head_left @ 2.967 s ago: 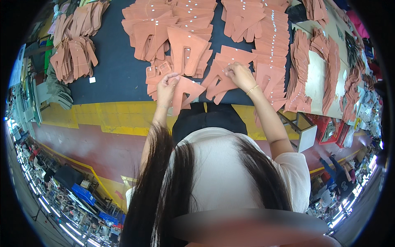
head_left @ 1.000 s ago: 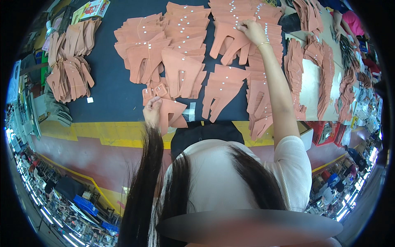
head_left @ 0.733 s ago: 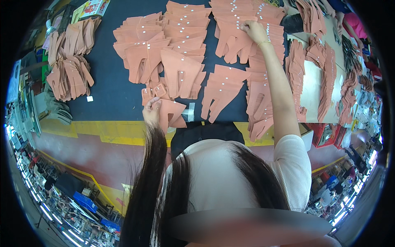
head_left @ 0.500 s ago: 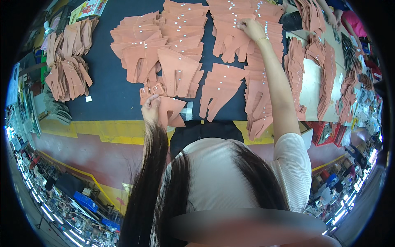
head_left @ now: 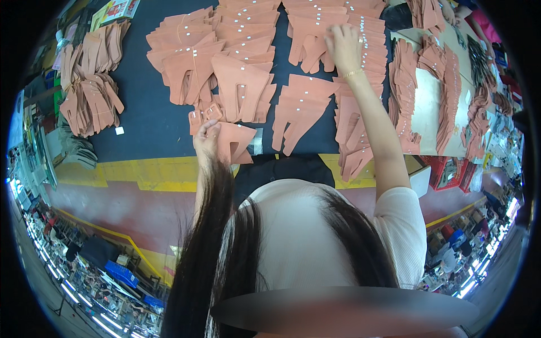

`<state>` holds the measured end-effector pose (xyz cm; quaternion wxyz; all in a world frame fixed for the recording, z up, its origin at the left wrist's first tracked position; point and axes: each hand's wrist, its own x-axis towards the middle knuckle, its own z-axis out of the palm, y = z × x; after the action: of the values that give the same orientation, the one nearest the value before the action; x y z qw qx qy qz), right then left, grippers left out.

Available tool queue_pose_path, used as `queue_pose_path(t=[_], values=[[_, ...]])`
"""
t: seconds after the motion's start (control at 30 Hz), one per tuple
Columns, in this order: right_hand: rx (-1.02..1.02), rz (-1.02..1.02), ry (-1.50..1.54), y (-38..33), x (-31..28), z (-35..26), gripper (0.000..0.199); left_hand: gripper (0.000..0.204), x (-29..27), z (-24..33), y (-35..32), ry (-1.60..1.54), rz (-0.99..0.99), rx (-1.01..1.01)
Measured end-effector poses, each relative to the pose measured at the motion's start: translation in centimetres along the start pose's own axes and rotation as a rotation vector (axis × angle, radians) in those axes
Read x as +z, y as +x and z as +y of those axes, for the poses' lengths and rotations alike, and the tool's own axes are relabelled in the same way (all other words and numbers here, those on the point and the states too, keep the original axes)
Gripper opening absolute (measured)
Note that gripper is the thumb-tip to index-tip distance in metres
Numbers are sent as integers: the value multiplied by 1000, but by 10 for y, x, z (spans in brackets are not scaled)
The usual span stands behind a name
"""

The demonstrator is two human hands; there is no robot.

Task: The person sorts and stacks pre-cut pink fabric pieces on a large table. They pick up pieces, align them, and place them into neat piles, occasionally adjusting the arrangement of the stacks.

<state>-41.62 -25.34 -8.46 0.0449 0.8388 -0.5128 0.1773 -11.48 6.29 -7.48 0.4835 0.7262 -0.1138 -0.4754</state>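
Note:
Many flat salmon-pink cut pieces with small white stickers lie spread over a dark blue table (head_left: pixel 141 121). My left hand (head_left: pixel 207 135) rests near the front edge, fingers closed on a small stack of pink pieces (head_left: pixel 232 142). My right hand (head_left: pixel 344 48) reaches far across the table. Its fingers are spread flat on a far stack of pink pieces (head_left: pixel 315 34), and a thin bracelet shows on the wrist. A fan of pink pieces (head_left: pixel 298 110) lies between my two arms.
More pink piles lie at far left (head_left: pixel 90 96) and on a pale board at right (head_left: pixel 428 101). A yellow band (head_left: pixel 112 172) runs along the table's front edge. Another person's hand (head_left: pixel 451 11) shows at the top right. A red bin (head_left: pixel 451 172) stands lower right.
Three seconds ago both hands worked close together near the front; since then my right arm has stretched out to the far stacks. My left hand has stayed at the front pieces.

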Motion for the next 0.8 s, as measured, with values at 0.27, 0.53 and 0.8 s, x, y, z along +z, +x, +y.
queue_pose_path(t=[0.27, 0.53, 0.8], values=[[-48, -380, -33, -100, 1, -28, 23, 29, 9, 4, 3, -47, -95, -31], [-30, -402, -76, -111, -2, -37, 29, 58, 39, 31, 18, 12, -325, 151], [-11, -382, 60, -125, -17, -48, 23, 55, 50, 25, 73, 152, -109, 316]])
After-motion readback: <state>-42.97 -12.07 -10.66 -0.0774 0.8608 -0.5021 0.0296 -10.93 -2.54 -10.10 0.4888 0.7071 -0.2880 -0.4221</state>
